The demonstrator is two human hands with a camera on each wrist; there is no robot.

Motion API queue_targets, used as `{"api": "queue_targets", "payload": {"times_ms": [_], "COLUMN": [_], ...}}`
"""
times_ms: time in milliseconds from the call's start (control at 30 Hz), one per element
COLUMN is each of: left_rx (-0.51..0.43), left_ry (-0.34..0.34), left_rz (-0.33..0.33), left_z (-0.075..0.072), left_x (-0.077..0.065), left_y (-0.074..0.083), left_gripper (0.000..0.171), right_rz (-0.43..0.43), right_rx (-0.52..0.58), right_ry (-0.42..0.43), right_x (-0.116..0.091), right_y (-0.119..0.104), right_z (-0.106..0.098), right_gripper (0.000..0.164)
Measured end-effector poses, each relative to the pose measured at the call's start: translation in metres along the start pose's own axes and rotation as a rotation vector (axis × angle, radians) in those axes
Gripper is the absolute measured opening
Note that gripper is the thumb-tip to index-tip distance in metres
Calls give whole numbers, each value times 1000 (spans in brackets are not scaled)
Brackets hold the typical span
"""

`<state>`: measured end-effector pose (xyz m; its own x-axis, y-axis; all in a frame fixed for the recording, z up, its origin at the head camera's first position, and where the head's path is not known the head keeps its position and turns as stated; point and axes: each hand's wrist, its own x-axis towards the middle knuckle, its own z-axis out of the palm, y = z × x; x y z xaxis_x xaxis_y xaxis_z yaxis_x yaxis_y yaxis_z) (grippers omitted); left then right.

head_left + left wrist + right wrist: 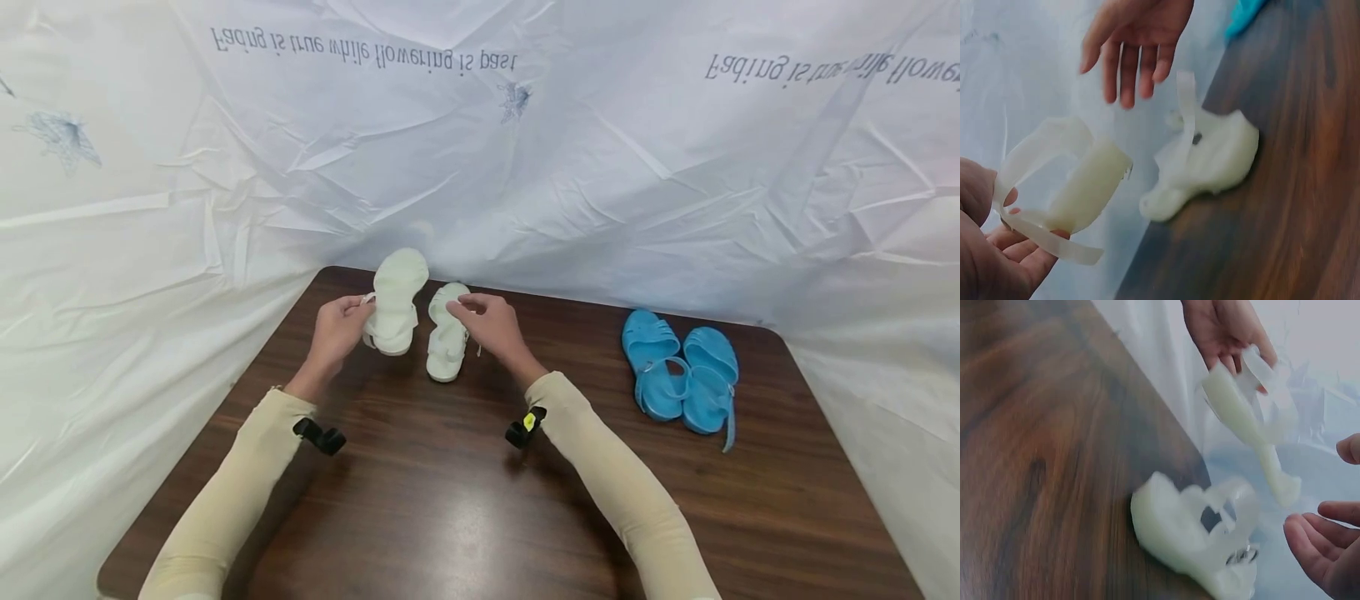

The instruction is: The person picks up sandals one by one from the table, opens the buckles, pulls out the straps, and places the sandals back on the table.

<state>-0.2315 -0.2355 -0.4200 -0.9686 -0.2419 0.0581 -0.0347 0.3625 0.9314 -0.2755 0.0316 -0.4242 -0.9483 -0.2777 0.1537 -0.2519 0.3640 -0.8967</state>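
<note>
My left hand pinches the ankle strap of a white sandal and holds it up at the table's far left corner. In the left wrist view, the strap of this sandal loops between thumb and fingers, its loose end hanging down. A second white sandal lies to the right on the table, sole down, its strap sticking up. Close over that sandal's right side is my right hand, thumb and fingers apart. The right wrist view has these fingers holding nothing, beside the lying sandal.
A pair of blue sandals, the left one and the right one, lies on the right of the brown wooden table. White printed sheeting hangs behind the far edge and along both sides.
</note>
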Motion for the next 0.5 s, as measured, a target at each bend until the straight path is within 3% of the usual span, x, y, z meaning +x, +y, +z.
{"api": "queue_targets", "payload": {"times_ms": [200, 333, 500], "left_rx": [-76, -96, -115], "left_ry": [23, -11, -60], "left_rz": [21, 34, 57], "left_z": [10, 17, 28], "left_x": [-8, -18, -30], "left_y": [15, 22, 29], "left_gripper": [42, 41, 40], "right_rz": [12, 54, 90], "right_rx": [160, 255, 256], "right_ry": [-57, -106, -135], "right_x": [-4, -7, -16], "right_y": [-13, -15, -19], "right_z": [8, 12, 11], "right_gripper": [51, 56, 57]}}
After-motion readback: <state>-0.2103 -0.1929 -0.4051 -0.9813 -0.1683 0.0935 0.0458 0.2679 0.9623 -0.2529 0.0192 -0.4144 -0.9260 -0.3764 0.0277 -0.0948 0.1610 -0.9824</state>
